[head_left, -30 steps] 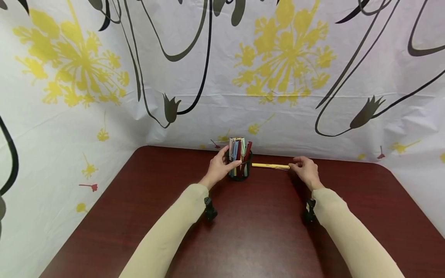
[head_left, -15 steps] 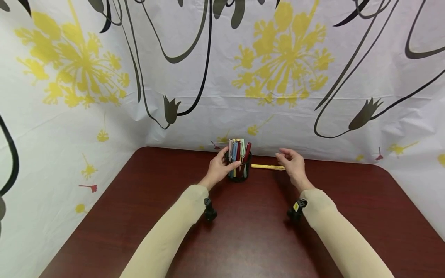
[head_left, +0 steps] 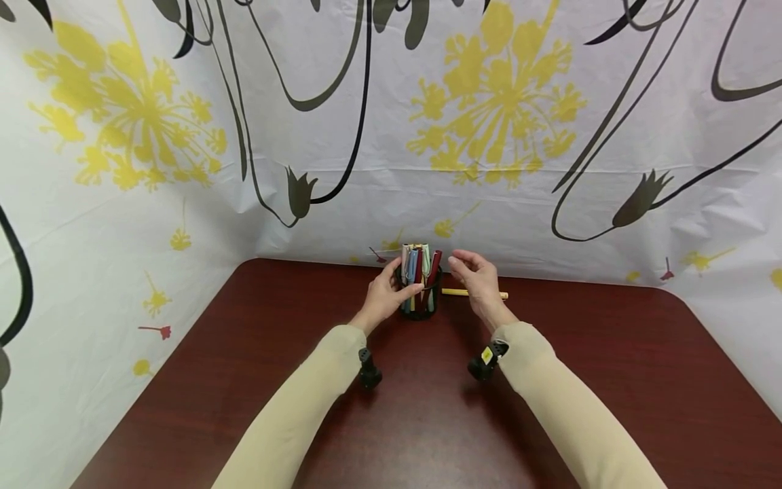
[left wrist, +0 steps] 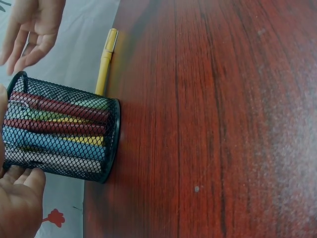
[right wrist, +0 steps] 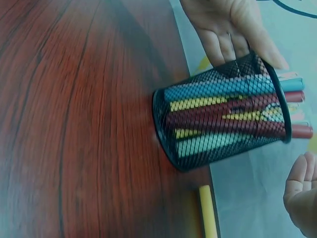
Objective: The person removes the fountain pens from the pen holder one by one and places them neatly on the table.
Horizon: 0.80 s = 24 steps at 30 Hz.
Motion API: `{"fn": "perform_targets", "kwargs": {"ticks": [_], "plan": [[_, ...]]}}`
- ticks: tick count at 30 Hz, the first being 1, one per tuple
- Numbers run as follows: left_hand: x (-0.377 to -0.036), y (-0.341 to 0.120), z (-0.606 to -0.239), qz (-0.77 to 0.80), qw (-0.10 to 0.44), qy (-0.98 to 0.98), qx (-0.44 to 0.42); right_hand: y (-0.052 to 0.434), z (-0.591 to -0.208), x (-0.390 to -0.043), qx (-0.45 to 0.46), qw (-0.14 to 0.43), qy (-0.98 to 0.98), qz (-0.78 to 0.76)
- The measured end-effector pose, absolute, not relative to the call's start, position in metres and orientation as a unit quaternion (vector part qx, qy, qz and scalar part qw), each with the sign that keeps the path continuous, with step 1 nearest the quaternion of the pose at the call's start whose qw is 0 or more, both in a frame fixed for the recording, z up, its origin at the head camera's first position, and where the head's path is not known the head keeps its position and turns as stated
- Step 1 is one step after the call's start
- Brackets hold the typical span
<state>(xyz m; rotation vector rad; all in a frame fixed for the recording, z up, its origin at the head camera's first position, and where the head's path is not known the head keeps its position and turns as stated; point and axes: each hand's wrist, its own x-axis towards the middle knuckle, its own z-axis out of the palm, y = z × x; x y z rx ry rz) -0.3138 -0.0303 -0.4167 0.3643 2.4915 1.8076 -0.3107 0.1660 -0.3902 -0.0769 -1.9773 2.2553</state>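
Observation:
A black mesh pen holder (head_left: pixel 419 299) stands upright on the table, full of several pens (head_left: pixel 419 261) in dark red, blue, pale green, pink and yellow. My left hand (head_left: pixel 383 296) holds it from the left, its thumb across the near side near the rim and its fingers round the back. In the right wrist view the fingers of that hand lie against the mesh (right wrist: pixel 223 109). Just right of the holder, my right hand (head_left: pixel 479 282) is raised with loosely bent fingers and nothing in them. Below and behind it a yellow pen (left wrist: pixel 104 64) lies on the table, partly hidden in the head view.
The dark red wooden table (head_left: pixel 391 421) ends at a back edge just behind the holder. A white cloth with yellow and grey plant prints (head_left: pixel 366 224) hangs behind it and along the left side. Small black cameras (head_left: pixel 369 370) are strapped to both wrists.
My right hand has let go of the yellow pen's right end and moved left, over the pen toward the holder. The left hand and the holder have stayed in place.

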Motion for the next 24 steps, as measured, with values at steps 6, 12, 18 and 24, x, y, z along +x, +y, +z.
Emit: {"fn": "perform_targets", "kwargs": {"ticks": [6, 12, 18, 24], "plan": [[-0.314, -0.031, -0.417, 0.586, 0.025, 0.802, 0.112, 0.154, -0.392, -0.319, -0.037, 0.07, -0.675, 0.734], [-0.314, -0.031, -0.418, 0.589, 0.025, 0.8, 0.114, 0.147, -0.394, -0.324, -0.046, 0.071, -0.677, 0.731], [-0.315, -0.031, -0.42, 0.59, 0.026, 0.798, 0.116, 0.145, -0.395, -0.327, -0.058, 0.067, -0.695, 0.714], [-0.317, -0.032, -0.421, 0.59, 0.023, 0.799, 0.117, 0.142, -0.396, -0.331, -0.062, 0.069, -0.703, 0.705]]}}
